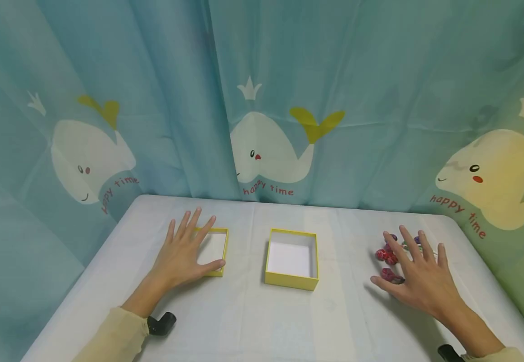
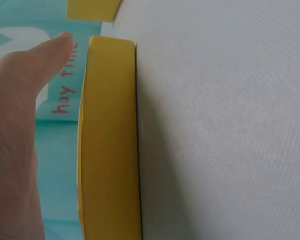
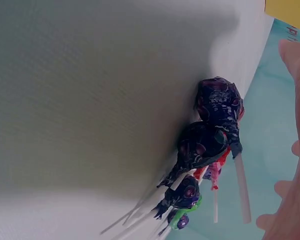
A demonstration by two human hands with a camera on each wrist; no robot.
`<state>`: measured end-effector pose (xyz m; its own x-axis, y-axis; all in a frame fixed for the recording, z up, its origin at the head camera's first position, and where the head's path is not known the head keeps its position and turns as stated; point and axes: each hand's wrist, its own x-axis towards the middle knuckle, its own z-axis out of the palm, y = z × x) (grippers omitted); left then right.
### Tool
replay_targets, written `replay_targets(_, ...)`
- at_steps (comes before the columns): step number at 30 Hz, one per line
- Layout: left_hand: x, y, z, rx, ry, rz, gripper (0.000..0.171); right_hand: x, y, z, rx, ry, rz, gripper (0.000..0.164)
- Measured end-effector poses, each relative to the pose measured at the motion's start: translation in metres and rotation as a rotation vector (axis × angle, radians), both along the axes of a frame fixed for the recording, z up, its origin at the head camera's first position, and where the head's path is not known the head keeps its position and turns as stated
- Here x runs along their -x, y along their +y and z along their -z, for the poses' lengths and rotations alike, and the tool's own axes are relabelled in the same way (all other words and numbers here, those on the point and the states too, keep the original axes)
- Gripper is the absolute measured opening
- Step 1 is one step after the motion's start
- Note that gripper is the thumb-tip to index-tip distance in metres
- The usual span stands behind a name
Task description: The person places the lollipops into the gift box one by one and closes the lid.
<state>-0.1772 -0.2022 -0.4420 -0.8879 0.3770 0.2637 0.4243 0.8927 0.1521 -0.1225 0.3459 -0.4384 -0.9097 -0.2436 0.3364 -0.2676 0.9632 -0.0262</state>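
My left hand (image 1: 181,256), fingers spread, hovers over a shallow yellow box lid (image 1: 219,246) with a white inside. In the left wrist view the thumb stands beside the yellow side wall (image 2: 110,135) of that lid. Spread wide too, my right hand (image 1: 425,279) is above a bunch of wrapped lollipops (image 1: 386,255) and partly covers them. The right wrist view shows the lollipops (image 3: 202,145) in dark, red and purple wrappers with white sticks, lying in a heap below the hand. Neither hand grips anything.
Between the hands stands a square yellow box (image 1: 291,259), open at the top, white inside. A white cloth covers the table (image 1: 248,322). Behind it hangs a blue-green curtain (image 1: 176,65) with whale prints.
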Motion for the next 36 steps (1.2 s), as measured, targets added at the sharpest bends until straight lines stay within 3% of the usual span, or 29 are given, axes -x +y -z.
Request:
replay_targets(10,-0.003,0.005,0.003,-0.001,-0.018,0.015,0.105,-0.001,0.005,-0.008,-0.009,0.013,-0.030,0.110)
replay_targets(17,0.000,0.029,-0.002,-0.089,-0.051,0.096,0.105,0.005,0.019,-0.020,0.016,-0.008,-0.104,0.104)
replay_targets(25,0.005,0.069,-0.007,-0.209,-0.223,0.244,0.111,0.020,0.042,-0.025,0.075,-0.003,-0.203,0.102)
replay_targets(31,0.010,0.091,-0.009,-0.367,-0.419,0.335,0.117,0.030,0.067,-0.022,0.143,-0.073,-0.160,0.097)
replay_targets(36,0.019,0.100,-0.009,-0.423,-0.487,0.386,0.121,0.038,0.087,-0.018,0.211,-0.133,-0.116,0.088)
